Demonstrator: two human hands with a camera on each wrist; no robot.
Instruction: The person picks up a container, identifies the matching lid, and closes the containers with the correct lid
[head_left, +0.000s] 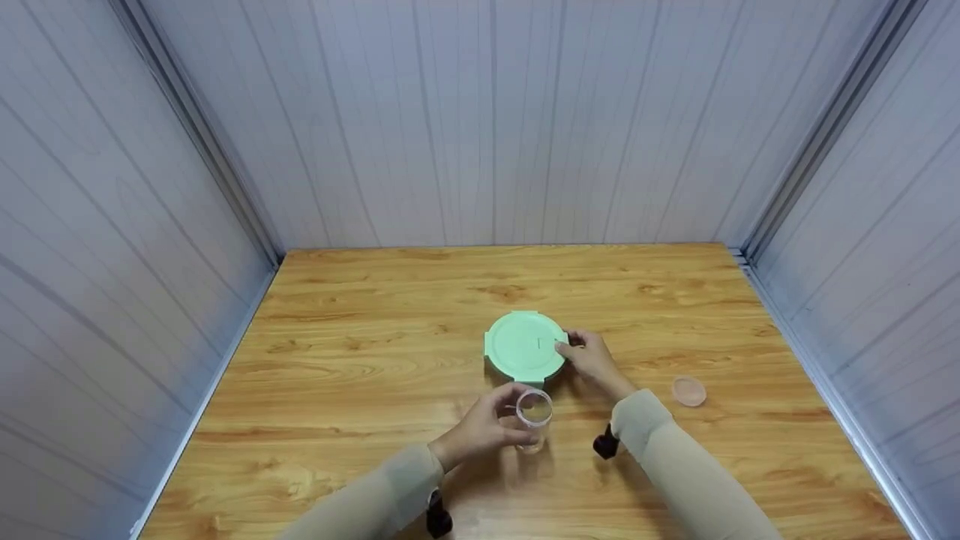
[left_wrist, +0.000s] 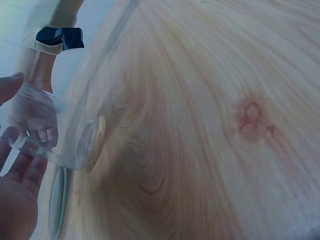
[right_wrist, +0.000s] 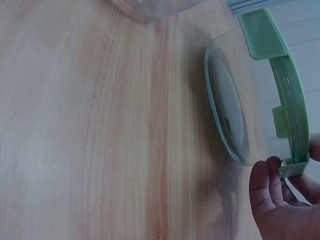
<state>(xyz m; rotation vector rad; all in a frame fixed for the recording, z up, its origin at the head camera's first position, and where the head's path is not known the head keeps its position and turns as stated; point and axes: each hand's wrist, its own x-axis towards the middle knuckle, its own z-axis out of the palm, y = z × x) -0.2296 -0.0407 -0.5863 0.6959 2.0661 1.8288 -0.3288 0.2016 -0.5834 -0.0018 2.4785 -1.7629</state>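
Two hands, one clear jar, one lidded bowl and one loose disc, on or over a wood-grain bench [head_left: 360, 337].

Item 1: clear jar [head_left: 534, 420], open-mouthed, no cover on it. Position: on the person's side of the bowl, nearly in line with the bowl's middle, mouth just beside the near clip [head_left: 529, 383]. Long axis: roughly upright, mouth up; whether the base touches the bench cannot be told. Holder: left hand [head_left: 484, 427], fingers and thumb curved round the wall from the left, closed to the jar's width.

Item 2: round bowl [right_wrist: 240, 95], clear body, no long axis. Fitted with a green lid [head_left: 525, 345] with clips at the edge. Position: beyond the jar, to the left of the right hand [head_left: 596, 364], which is the nearer of the two to its right edge. That hand pinches the edge there, thumb on top, fingers [right_wrist: 261, 187] beneath by a clip. Whether the base sits flat on the bench is unclear.

Item 3: translucent disc [head_left: 688, 391], lying flat, untouched. Position: to the right of the right sleeve [head_left: 675, 442], near the cuff; well apart from the jar, the right hand being the nearer.
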